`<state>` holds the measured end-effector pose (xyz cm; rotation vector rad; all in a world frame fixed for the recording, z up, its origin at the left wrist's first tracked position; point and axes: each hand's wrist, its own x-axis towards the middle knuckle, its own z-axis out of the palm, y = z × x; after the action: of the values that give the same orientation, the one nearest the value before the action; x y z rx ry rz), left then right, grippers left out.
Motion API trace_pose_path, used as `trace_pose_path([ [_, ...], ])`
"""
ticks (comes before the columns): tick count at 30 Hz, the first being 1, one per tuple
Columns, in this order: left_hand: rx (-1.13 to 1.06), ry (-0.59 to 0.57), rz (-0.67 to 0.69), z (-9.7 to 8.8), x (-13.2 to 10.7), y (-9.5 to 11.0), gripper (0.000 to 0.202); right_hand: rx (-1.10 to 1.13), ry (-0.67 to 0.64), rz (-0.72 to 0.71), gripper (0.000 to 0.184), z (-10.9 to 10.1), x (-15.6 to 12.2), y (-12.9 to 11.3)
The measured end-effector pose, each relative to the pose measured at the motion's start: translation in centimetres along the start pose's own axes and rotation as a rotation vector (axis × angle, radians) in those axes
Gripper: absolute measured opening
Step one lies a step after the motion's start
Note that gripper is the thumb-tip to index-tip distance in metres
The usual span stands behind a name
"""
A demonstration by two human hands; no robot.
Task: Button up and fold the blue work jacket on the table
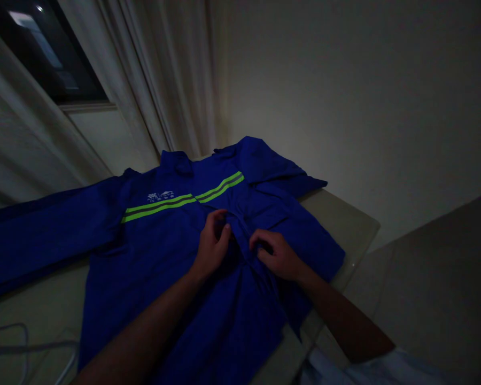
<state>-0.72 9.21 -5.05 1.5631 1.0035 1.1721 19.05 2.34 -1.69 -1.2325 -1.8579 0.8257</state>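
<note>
A blue work jacket lies spread on a beige table (lime reflective stripes cross its chest); the left hand and right hand both grip gathered fabric at its front.

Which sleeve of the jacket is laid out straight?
The sleeve on the left of the view, running flat out of frame from the blue work jacket near its white logo. The other sleeve lies folded, doubled up at the far side.

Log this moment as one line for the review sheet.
left hand: gripping blue work jacket front | right hand: gripping folded jacket fabric | jacket: on pale tabletop, green stripes showing
</note>
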Motion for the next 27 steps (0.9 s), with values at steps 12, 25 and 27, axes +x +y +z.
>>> trace_pose_path([
  [12,0.729,-0.919,0.039,-3.4,0.2,5.2,0.007,-0.255,-0.24,0.0,0.035,-0.2,-0.5,0.3],
  [25,0.589,-0.937,-0.096,-2.1,-0.1,4.6,0.009,-0.014,-0.233,0.04,0.02,-0.3,-0.4,1.0],
  [27,0.553,-0.944,-0.145,-2.2,-0.1,4.6,0.015,-0.007,-0.265,0.052,0.023,-0.3,-0.4,1.2],
])
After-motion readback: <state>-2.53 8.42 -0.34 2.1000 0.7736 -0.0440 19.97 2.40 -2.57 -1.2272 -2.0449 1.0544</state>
